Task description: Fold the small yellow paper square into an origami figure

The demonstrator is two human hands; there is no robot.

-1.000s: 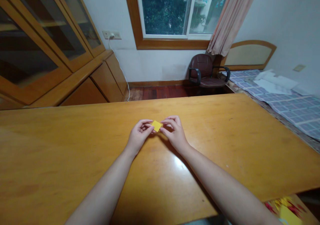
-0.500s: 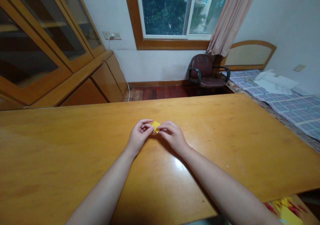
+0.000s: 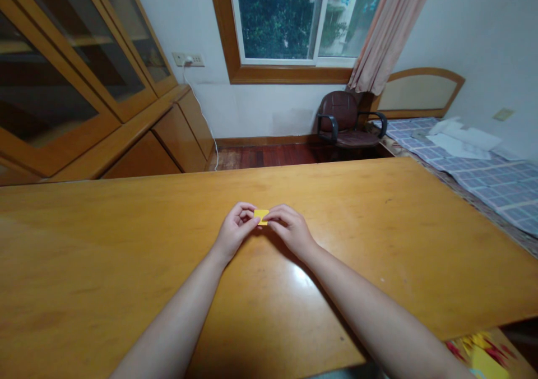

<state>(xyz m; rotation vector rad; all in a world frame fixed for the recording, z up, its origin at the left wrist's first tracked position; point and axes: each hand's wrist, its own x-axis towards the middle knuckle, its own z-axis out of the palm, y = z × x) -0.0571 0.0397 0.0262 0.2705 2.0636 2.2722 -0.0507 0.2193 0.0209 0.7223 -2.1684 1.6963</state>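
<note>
A small yellow piece of paper [image 3: 261, 215] is pinched between both hands just above the wooden table [image 3: 126, 244]. My left hand [image 3: 233, 232] grips its left side with thumb and fingers curled. My right hand [image 3: 289, 229] closes over its right side and hides part of it. Only a small strip of the yellow paper shows between the fingertips.
A dark office chair [image 3: 347, 122] stands under the window beyond the table. A bed with a checked sheet [image 3: 483, 171] runs along the right. Wooden cabinets with glass doors [image 3: 75, 87] fill the left. Coloured paper [image 3: 483, 354] lies below the table's near right corner.
My right fingers have slid left over the yellow paper, so less of it shows. The paper has turned from a tilted diamond to lying level between the fingertips.
</note>
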